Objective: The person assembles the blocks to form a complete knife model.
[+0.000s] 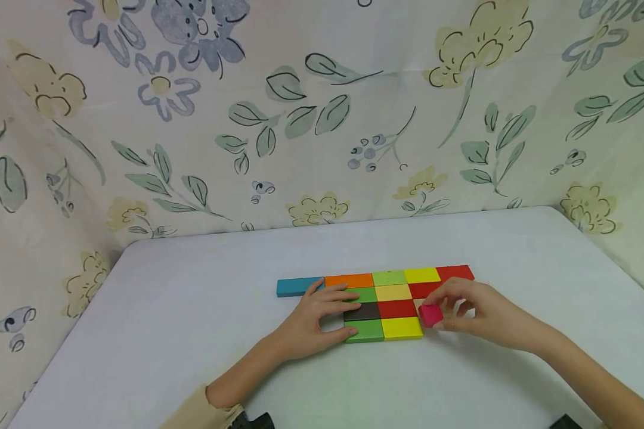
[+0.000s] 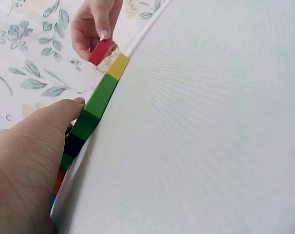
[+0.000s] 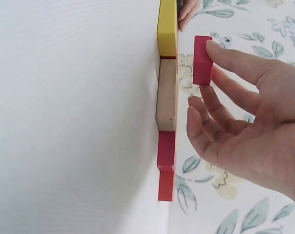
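My right hand (image 1: 488, 311) pinches a crimson wooden block (image 1: 430, 316) between thumb and fingers, held just above the right end of a flat layout of coloured blocks. In the right wrist view that block (image 3: 202, 61) is apart from the row, near a plain wood block (image 3: 166, 95). My left hand (image 1: 308, 322) rests with spread fingers along the layout's left side. Its fingertips touch a black block (image 1: 364, 311) and green blocks around it; the thumb lies at the front green block (image 1: 364, 332). The palm hides part of the left edge.
The back row runs from a blue block (image 1: 294, 287) through orange (image 1: 349, 280), light green and yellow to a red block (image 1: 455, 272). Beside the front green block is a yellow block (image 1: 402, 328). A white table (image 1: 193, 333) lies beneath; floral cloth (image 1: 322, 149) hangs behind.
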Motion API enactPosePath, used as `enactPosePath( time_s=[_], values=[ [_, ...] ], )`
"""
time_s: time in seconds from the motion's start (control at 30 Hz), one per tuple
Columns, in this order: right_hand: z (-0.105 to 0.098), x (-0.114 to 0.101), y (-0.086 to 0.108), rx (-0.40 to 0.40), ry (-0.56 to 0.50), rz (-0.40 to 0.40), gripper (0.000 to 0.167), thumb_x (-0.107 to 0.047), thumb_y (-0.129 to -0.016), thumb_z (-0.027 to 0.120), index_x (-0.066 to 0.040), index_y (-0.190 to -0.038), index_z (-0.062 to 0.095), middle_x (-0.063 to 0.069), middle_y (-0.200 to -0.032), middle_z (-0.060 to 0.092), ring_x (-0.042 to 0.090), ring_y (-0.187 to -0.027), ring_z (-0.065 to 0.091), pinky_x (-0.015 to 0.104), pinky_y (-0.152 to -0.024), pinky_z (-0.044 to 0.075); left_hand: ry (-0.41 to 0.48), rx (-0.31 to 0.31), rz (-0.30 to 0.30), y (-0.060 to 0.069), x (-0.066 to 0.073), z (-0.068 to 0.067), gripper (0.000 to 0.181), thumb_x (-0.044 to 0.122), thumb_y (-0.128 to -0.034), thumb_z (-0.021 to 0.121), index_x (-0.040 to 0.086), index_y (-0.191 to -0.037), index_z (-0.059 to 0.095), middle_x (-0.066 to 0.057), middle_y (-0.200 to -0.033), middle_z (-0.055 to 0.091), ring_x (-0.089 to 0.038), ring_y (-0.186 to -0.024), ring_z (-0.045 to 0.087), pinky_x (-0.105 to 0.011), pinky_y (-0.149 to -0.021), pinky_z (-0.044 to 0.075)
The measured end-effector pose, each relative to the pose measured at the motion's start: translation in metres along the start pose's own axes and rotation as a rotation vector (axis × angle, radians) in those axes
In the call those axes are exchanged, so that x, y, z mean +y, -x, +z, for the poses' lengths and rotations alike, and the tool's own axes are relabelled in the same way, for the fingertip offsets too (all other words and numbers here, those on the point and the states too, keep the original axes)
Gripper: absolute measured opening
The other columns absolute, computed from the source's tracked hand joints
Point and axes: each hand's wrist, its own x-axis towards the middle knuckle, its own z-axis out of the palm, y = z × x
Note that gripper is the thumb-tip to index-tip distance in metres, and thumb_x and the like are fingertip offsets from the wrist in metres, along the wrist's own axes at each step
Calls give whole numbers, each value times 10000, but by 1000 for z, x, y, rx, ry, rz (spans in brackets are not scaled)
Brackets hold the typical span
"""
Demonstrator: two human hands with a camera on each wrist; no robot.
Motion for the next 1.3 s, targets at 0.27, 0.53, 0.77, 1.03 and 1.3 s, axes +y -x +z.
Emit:
enactPosePath(
  time_s=[0.27, 0.53, 0.77, 1.03, 1.3],
  values=[
    [3, 7, 1, -22, -12, -28, 364, -174, -888, 859, -106, -1221, 727, -83, -1018, 671, 104, -895, 616, 216, -747, 570, 0, -4, -4, 0, 1, 0, 412, 252, -945, 808, 126, -1333, 745, 1, -1460, 656, -262, -1490, 486, -697, -1254, 160],
    [6, 9, 0, -35, -7, -35, 365, -186, -872, 874, -109, -1201, 735, -73, -989, 675, 91, -860, 602, 208, -704, 555, -7, -6, -4, 0, -1, 1, 411, 256, -947, 807, 129, -1333, 745, 8, -1458, 657, -256, -1489, 488, -694, -1255, 161],
    [7, 10, -1, -79, -62, -5, 324, -159, -895, 849, -99, -1189, 727, -103, -841, 575, 99, -762, 566, 197, -628, 492, -5, -4, -3, 0, -1, 1, 413, 254, -945, 810, 133, -1334, 745, 5, -1458, 657, -261, -1489, 487, -704, -1248, 169],
    [9, 9, -1, -92, -56, 17, 322, -185, -894, 854, -100, -1175, 722, -110, -819, 578, 87, -731, 561, 200, -614, 487, -4, -2, -5, 0, -1, 1, 414, 253, -944, 811, 134, -1335, 744, 9, -1458, 657, -264, -1490, 486, -699, -1251, 170],
    [12, 10, -2, -69, -30, -3, 329, -198, -876, 872, -116, -1158, 722, -127, -813, 579, 73, -718, 556, 195, -602, 479, -12, -6, -9, 0, 0, 0, 417, 257, -946, 810, 132, -1337, 742, 5, -1461, 655, -264, -1490, 486, -694, -1256, 166]
  ],
)
